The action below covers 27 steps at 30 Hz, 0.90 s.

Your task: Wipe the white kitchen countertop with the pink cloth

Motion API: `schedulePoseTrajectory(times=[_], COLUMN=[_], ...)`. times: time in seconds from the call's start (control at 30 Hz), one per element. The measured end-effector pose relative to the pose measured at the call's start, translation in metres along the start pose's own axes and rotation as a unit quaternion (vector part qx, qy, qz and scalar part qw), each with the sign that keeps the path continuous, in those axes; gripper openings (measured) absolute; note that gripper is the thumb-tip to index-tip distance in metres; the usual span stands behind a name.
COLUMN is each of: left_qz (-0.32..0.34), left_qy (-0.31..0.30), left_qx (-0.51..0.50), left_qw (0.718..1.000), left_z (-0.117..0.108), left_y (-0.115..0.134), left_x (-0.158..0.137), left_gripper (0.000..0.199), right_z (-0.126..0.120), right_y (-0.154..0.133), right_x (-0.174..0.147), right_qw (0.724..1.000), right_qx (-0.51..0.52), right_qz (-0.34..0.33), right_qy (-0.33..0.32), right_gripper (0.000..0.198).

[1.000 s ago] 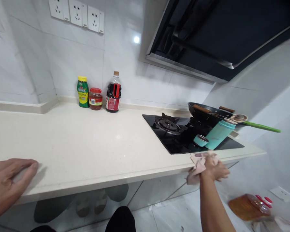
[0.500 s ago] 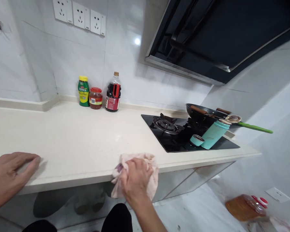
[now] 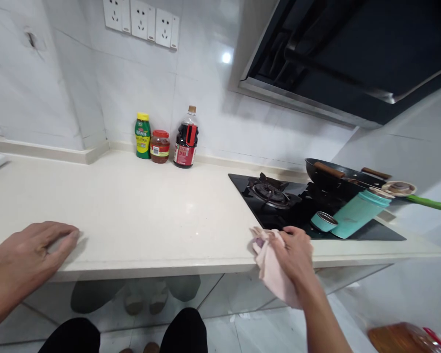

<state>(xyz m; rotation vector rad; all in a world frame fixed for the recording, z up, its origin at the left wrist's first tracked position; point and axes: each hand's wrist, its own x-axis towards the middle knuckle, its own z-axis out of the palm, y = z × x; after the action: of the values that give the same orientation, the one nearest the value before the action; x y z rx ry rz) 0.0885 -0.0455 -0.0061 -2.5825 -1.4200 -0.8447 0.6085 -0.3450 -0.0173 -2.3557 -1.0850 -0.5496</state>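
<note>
A pale pink cloth (image 3: 275, 274) is bunched under my right hand (image 3: 294, 250), whose fingers are closed on it. Part of the cloth lies on the white countertop (image 3: 132, 206) by the front corner of the black gas stove (image 3: 250, 196), and the rest hangs over the front edge. My left hand (image 3: 40, 245) rests on the counter's front edge at the left, fingers stretched and slightly bent, holding nothing. Just beyond my right hand are a turquoise cup lid (image 3: 323, 222) and a tilted turquoise bottle (image 3: 362, 213) on the stove.
A green bottle with a yellow cap (image 3: 143, 137), a red-lidded jar (image 3: 159, 147) and a dark sauce bottle (image 3: 185, 142) stand along the wall. A wok (image 3: 325, 174) sits on the stove's right side. Above hangs a dark range hood (image 3: 334, 59). A jug of amber liquid (image 3: 397, 338) is on the floor.
My right hand has wiped along the counter's front edge to the right, bringing the cloth up to the stove's corner. My left hand still rests on the counter. The view has turned slightly left.
</note>
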Motion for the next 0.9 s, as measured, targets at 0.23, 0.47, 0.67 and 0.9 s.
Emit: schedulePoseTrajectory(times=[0.23,0.47,0.67,0.9], left_qz=[0.06,0.081,0.057,0.044], left_qy=[0.097,0.155,0.15,0.129], left_qx=[0.021,-0.002,-0.009,-0.02], left_qw=[0.993,0.985,0.987,0.99], left_z=[-0.002,0.0,-0.001,-0.002], left_y=[0.009,0.015,0.019,0.017], left_x=[-0.004,-0.007,-0.01,-0.012], left_gripper=[0.042,0.031,0.029,0.03], right_z=[-0.002,0.005,0.011,0.012], right_y=[0.023,-0.056,-0.159,-0.262], right_x=[0.007,-0.019,-0.025,-0.052], right_qw=[0.967,0.986,0.984,0.939], right_qx=[-0.113,-0.113,-0.012,0.123], right_qz=[0.227,0.101,-0.123,-0.286], right_qy=[0.034,-0.063,-0.127,-0.147], right_gripper=[0.065,0.059,0.026,0.026])
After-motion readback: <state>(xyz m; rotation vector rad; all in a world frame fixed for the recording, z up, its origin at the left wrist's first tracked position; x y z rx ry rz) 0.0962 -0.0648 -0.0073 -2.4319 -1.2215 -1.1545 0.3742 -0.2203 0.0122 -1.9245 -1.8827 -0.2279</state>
